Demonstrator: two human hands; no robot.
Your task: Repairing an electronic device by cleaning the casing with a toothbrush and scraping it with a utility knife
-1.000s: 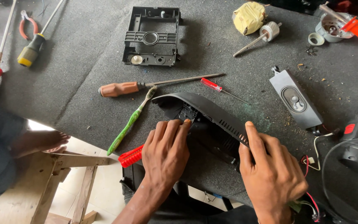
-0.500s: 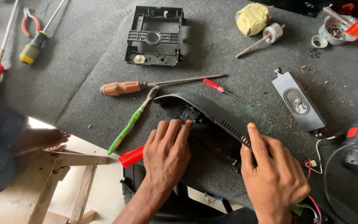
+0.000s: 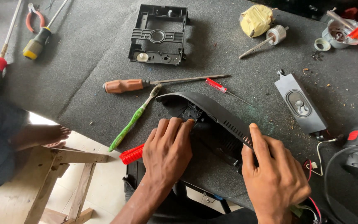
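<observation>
Your left hand (image 3: 167,150) lies palm-down on the curved black housing (image 3: 212,120), fingertips (image 3: 178,122) curled into its open inner side. Your right hand (image 3: 275,178) clamps the housing's right end, thumb laid along the vented outer rim. The housing sits at the near edge of the dark felt-covered table (image 3: 83,83), centre of the scene, partly overhanging toward you.

Risks, as judged from this layout:
- Housing so near the edge: a slip of either grip could tip it off the table toward your lap.
- Fingers inside the shell: forcing could snap thin plastic ribs or pinch a fingertip.
- Red-and-white wires (image 3: 313,164) run just right of your right hand; a sideways pull could snag them.
- Green toothbrush (image 3: 134,120) and small red screwdriver (image 3: 222,88) lie just beside the housing; a sweep of it could knock them off. The orange-handled screwdriver (image 3: 125,85) lies farther back.
</observation>
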